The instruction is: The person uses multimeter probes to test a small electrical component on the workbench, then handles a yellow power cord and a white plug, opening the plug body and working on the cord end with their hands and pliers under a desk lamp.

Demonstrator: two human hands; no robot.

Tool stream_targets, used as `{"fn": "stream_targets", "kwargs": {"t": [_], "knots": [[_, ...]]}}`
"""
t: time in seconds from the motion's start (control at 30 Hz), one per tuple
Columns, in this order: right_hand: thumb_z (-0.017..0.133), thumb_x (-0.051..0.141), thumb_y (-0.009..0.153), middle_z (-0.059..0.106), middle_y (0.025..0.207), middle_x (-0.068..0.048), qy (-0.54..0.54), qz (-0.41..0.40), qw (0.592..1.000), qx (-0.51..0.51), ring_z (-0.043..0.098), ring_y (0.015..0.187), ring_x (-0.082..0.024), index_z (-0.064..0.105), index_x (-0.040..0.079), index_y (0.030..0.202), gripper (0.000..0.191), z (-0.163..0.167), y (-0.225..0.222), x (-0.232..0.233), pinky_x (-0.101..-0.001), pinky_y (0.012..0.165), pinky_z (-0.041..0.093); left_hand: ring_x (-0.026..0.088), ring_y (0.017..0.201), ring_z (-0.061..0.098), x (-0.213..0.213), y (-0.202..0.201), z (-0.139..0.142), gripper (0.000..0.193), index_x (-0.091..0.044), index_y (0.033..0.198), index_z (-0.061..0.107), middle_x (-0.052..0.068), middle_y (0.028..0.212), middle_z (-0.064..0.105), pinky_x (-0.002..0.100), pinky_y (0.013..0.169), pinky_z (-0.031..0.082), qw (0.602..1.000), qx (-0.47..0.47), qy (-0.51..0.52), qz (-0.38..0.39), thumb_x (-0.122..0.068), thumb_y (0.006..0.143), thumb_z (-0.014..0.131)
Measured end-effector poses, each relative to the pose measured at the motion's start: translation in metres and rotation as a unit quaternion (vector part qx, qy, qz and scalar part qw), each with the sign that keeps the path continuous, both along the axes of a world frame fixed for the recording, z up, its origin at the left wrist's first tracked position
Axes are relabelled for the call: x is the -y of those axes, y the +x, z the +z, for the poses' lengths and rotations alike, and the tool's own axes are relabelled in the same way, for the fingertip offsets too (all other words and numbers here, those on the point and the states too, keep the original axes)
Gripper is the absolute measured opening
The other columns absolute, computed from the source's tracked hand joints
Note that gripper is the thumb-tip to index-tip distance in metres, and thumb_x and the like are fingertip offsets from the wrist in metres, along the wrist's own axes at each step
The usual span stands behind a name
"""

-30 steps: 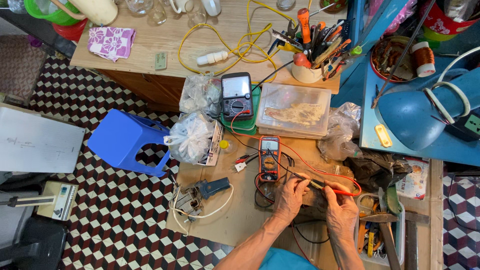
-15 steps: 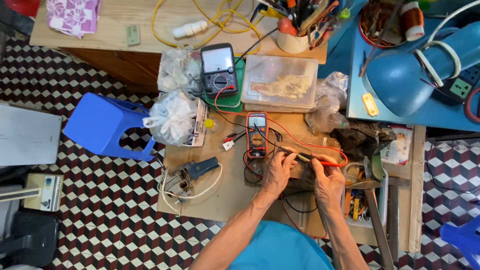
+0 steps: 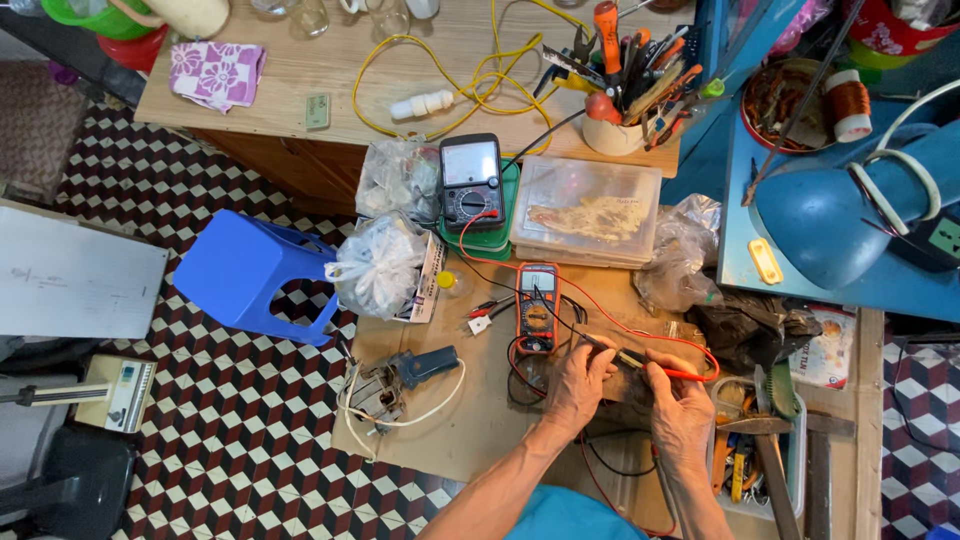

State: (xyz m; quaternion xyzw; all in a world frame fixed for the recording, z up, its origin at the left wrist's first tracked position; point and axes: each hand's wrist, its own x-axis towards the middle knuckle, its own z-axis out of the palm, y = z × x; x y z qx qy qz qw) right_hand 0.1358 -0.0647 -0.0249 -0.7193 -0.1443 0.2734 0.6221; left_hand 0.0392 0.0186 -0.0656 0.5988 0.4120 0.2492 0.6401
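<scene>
Matt wooden board; glossy orange plastic multimeter; clear plastic box; smooth blue plastic stool.

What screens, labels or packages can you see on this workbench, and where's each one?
Orange meter: beside the left hand, small grey screen on top.
Black meter: further back, pale dial face, on a green box.
Clear plastic box: right of the black meter, rectangular.
Printed packet: right edge, white and red.

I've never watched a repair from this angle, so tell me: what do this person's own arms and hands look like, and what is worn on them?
Both arms come up from the bottom edge and are bare along all that shows: no sleeves, no gloves. The left hand and the right hand show no ring, watch or band that I can make out. Between the arms is a rounded patch of bright blue clothing, which stops short of the forearms.
</scene>
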Motion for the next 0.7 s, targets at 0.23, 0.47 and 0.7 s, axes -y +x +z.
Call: {"fn": "stream_targets", "kwargs": {"t": [0.23,0.47,0.7], "knots": [[0.064,0.008,0.100,0.071,0.111,-0.005,-0.017,-0.012,0.998,-0.051,0.066,0.100,-0.012,0.070,0.003,0.119,0.021,-0.0037,0.0008,0.0034,-0.0275,0.088,0.054,0.018,0.083,0.075,0.0041,-0.0015,-0.0035,0.019,-0.003,0.114,0.065,0.011,0.093,0.073,0.030,0.071,0.062,0.999,0.009,0.028,-0.022,-0.018,0.106,0.058],[0.064,0.008,0.101,0.073,0.115,-0.006,-0.030,0.003,0.999,-0.019,0.066,0.103,-0.012,0.070,0.002,0.116,0.017,-0.0035,0.0007,0.0050,-0.0266,0.092,0.053,0.017,0.082,0.076,0.0017,0.0008,-0.0064,0.020,-0.004,0.116,0.060,0.009,0.092,0.073,0.030,0.070,0.061,1.000,-0.003,0.001,-0.013,-0.021,0.108,0.054],[0.064,0.008,0.100,0.072,0.118,-0.006,-0.012,0.006,1.000,-0.011,0.065,0.104,-0.011,0.070,0.002,0.116,0.018,-0.0047,0.0023,0.0029,-0.0261,0.092,0.052,0.017,0.080,0.076,0.0009,0.0017,-0.0040,0.020,-0.005,0.115,0.062,0.010,0.087,0.074,0.030,0.069,0.062,1.000,-0.019,0.003,-0.017,-0.022,0.107,0.055]]}}
